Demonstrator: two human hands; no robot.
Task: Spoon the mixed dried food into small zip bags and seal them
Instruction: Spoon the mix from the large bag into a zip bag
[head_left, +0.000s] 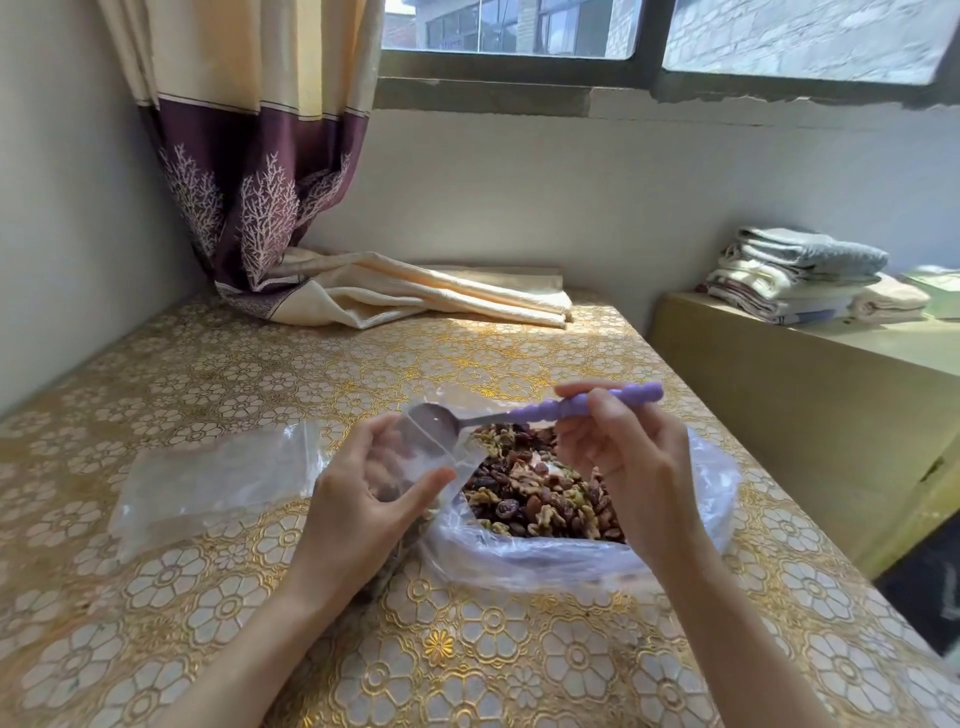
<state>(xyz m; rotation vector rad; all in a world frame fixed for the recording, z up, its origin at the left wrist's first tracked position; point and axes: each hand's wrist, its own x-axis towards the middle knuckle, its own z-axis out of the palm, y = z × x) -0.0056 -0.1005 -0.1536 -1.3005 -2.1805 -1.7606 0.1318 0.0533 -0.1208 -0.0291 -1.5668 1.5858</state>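
My left hand (358, 499) grips a small clear zip bag (421, 447) upright, its mouth held open, with a little dried food showing low inside. My right hand (618, 447) pinches the purple handle of a metal spoon (519, 413). The spoon's bowl sits at the small bag's mouth and looks empty. Just right of the bag, a large clear plastic bag (571, 556) lies open on the table, filled with mixed dried food (540, 499) of nuts and raisins.
A stack of empty clear zip bags (208, 478) lies on the gold floral tablecloth (467, 649) to the left. A curtain end (405, 291) is bunched at the table's far edge. Folded towels (800, 275) sit on a bench at the right.
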